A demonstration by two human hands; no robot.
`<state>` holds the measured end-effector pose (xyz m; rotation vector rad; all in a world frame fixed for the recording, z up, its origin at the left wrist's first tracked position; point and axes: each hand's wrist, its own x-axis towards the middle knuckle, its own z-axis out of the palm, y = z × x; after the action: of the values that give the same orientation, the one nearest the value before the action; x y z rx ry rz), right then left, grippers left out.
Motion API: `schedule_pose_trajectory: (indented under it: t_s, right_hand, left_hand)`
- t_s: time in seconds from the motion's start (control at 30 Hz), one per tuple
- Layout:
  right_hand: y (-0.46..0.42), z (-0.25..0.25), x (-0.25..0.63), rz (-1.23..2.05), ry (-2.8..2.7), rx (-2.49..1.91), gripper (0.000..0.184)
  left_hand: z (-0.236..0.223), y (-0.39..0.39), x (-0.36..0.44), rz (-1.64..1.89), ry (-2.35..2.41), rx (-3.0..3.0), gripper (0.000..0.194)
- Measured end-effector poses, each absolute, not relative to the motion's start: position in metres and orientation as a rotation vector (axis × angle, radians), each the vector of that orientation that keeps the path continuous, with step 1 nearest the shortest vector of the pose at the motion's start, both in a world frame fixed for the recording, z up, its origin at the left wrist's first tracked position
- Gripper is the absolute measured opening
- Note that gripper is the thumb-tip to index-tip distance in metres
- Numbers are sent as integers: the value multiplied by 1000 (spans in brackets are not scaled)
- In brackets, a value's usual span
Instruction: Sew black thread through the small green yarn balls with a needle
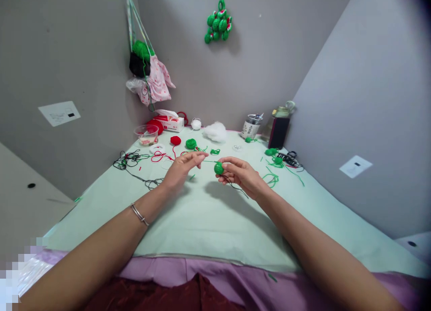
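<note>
Grey walls (188, 77) close in on the table (215, 239), which I see covered with a pale green cloth. A cluster of small green crocheted balls with red and white trim (216, 25) hangs on the far wall.

Over the middle of the table, I have a small, round green yarn ball (218, 168) in the right hand (247, 176). The fingers there are curled in around it, thumb on the near side, closed just enough to hold it. The left hand (185, 167) has its fingers drawn together at the tips, apparently pinching a thin green yarn strand (211, 161) that runs across to the ball. Thin dark cord ends (237, 188) trail below the right hand.

I judge this to be handling of the strand at the ball, with tension across the gap. From here, a pull would call for a firm left pinch and a steady right grip, so the ball doesn't turn.

Both forearms reach in from the near corners and converge, wrists raised above the cloth, palms turned inward; the left wears a silver-coloured bangle (139, 214). Beyond them I can make out a red yarn ball (175, 140), a larger green yarn ball (191, 144) and fluffy white stuffing (216, 131).
</note>
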<state>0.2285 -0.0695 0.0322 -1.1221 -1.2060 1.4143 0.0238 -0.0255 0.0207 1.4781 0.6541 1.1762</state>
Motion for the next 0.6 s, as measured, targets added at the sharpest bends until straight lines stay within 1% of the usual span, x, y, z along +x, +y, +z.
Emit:
schedule_pose_trajectory:
  t_s: [0.1,0.2,0.3,0.43,0.6]
  right_hand:
    - [-70,31,228,1414,-1242,-1131,31]
    - [-71,30,226,1410,-1293,-1126,30]
    - [-72,29,226,1392,-1330,-1118,31]
    - [-70,27,228,1321,-1383,-1110,32]
    - [-66,26,230,1155,-1420,-1178,26]
  left_hand:
    - [22,-30,26,1074,506,1329,33]
    - [16,-33,31,1101,573,1457,26]
    - [7,-36,35,1091,627,1727,38]
    - [3,-37,35,1098,603,1962,25]
    - [0,-38,36,1084,489,1966,25]
